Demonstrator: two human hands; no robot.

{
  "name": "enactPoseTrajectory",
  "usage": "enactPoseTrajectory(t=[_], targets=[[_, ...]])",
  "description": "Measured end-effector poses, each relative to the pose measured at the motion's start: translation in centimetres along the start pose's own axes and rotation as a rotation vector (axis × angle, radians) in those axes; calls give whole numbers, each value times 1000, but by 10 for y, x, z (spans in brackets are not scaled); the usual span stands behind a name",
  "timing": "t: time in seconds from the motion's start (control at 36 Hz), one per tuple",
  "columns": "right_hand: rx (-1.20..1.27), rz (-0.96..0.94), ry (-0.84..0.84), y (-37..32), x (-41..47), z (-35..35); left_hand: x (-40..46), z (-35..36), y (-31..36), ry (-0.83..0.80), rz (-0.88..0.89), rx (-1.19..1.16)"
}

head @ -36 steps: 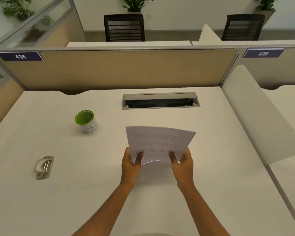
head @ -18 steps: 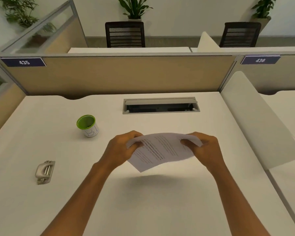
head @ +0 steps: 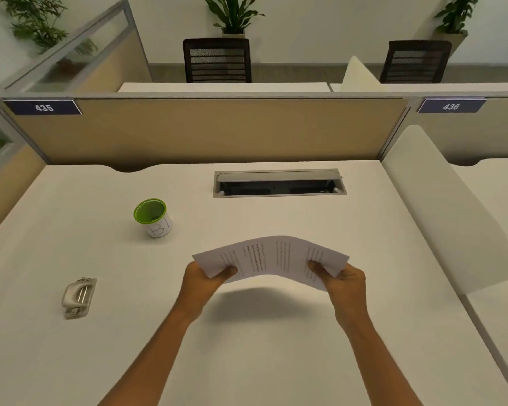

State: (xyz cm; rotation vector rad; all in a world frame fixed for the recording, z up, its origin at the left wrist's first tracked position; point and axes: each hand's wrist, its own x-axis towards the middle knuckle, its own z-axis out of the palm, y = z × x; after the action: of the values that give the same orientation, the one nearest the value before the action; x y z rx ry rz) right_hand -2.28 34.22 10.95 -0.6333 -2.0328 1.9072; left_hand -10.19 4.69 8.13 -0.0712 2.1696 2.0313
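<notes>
A thin stack of printed white paper [head: 272, 257] hangs above the middle of the white desk [head: 247, 361], bowed upward with its long side running left to right. My left hand [head: 204, 281] grips its left end, thumb on top. My right hand [head: 342, 281] grips its right end the same way. The paper casts a shadow on the desk below it.
A green-rimmed white cup [head: 153, 218] stands at the left of the desk. A metal hole punch [head: 78, 297] lies nearer the front left. A cable tray slot [head: 279, 183] is open at the back. A white divider [head: 452, 206] borders the right side, a beige partition [head: 203, 130] the back.
The paper has been turned from upright to lying lengthwise between my hands. My hands have moved apart from its bottom edge to its two ends.
</notes>
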Motion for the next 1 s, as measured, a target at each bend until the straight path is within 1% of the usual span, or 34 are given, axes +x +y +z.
enactPoseTrajectory(t=[0.14,0.28,0.39,0.44,0.53,0.58,0.64,0.69,0.75,0.81,0.86,0.92,0.97,1.0], targets=[[3,162,71,35,-14,10,-14,12,-39,51,-103,26],[24,168,106,41,-16,11,-15,16,-41,98,-89,41],[-20,208,94,51,-16,10,-14,15,-42,133,-133,72],[-60,210,96,55,-13,7,-11,12,-40,134,-121,107],[-134,71,88,50,-7,-2,-6,6,-25,57,25,210],[-283,-58,118,39,-4,-7,-1,0,-9,-24,133,322],[-395,-172,106,27,0,-7,4,-3,7,-112,224,442],[-485,-272,15,11,4,-3,7,-3,25,-208,275,560],[-551,-331,-113,-4,5,6,9,0,42,-287,317,670],[-617,-387,-188,-15,5,15,10,5,59,-355,393,762],[-581,-459,-242,-22,7,19,10,8,75,-401,460,816],[-488,-477,-251,-25,7,19,10,7,88,-417,491,857],[-418,-406,-215,-25,4,18,12,-2,96,-406,459,856],[-369,-351,-206,-25,3,16,14,-8,98,-385,420,817]])
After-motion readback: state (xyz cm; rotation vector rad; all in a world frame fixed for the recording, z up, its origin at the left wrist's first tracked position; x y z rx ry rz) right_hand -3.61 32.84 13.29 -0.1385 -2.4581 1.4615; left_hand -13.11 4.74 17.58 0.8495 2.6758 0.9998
